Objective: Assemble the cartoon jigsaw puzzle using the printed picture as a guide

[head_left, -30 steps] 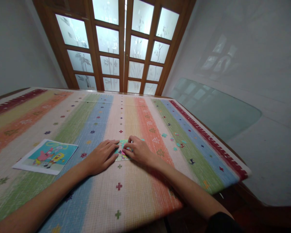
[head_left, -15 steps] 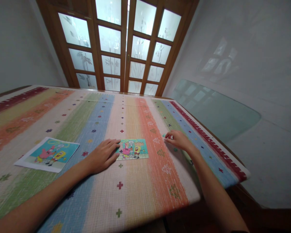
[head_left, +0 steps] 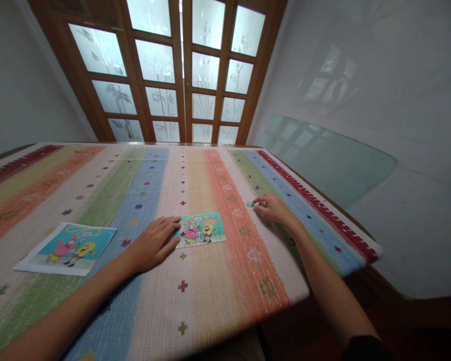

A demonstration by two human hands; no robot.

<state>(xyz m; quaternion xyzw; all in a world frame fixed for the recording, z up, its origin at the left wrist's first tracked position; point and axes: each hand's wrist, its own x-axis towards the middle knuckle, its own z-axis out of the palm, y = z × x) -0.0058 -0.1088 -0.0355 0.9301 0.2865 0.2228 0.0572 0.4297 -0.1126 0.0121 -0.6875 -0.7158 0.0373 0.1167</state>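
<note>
A small jigsaw puzzle (head_left: 203,229) with colourful cartoon figures lies flat on the striped tablecloth, with uncovered patches in its upper part. My left hand (head_left: 154,244) rests at its left edge, fingers stretched out and their tips touching it. To the right of the puzzle, my right hand (head_left: 273,208) is low over the cloth, thumb and fingers pinched together on what looks like a puzzle piece, mostly covered by the fingers. A small teal puzzle piece (head_left: 250,204) shows just beyond these fingertips. Shadow under the hand makes other small bits there hard to make out.
Left of my left arm lies a printed paper picture (head_left: 69,249) of the same cartoon figures. The tablecloth (head_left: 214,291) ends at a near edge below my right forearm. Beyond the table stand wooden doors (head_left: 186,110) with frosted panes; a wall is on the right.
My right hand has shifted slightly away from me, and its fingers have turned at the small teal piece. The left hand stays on the puzzle's edge. The whole view has swung slightly right.
</note>
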